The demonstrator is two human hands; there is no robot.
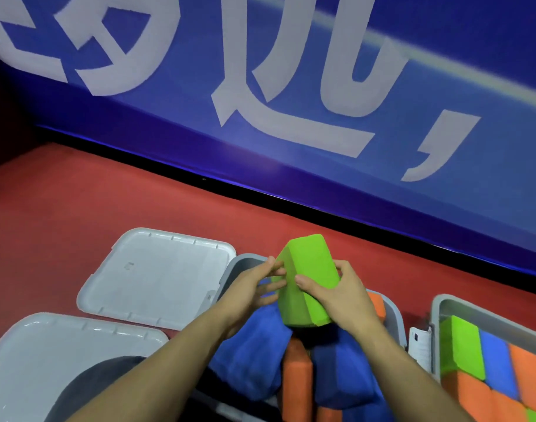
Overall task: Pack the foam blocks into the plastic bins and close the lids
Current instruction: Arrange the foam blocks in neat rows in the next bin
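Two bare hands hold one green foam block (309, 278) above the middle bin (230, 278), a grey plastic tub whose far-left corner and right wall show around the forearms. The left hand (254, 287) touches the block's left face with fingertips that look fairly straight, while the right hand (342, 296) wraps round the block's right side, thumb lying across the top face and fingers curled behind, so the block is pinched between the two hands. The block is a long rectangular brick of bright lime green with a matte, slightly grainy surface and softly rounded edges; it is tilted, its far end raised toward the wall and its near end pointing down into the bin. Inside that bin, under the hands, lie at least two blue blocks (254, 354) and two orange blocks (297, 376), packed unevenly, with another orange piece (377, 306) against the right wall. A second bin (473, 309) stands just beside it on the right, holding blocks in tidy rows: one green block (461, 348), one blue one (498, 360) and several orange ones (528, 370), more than can be counted at the frame edge. Two grey lids (157, 275) lie flat on the red floor (78, 202) to the left of the middle bin, one farther and one nearer the person. A white label (420, 345) sits in the gap between the two bins. Behind everything runs a blue wall (443, 71) with large pale characters.
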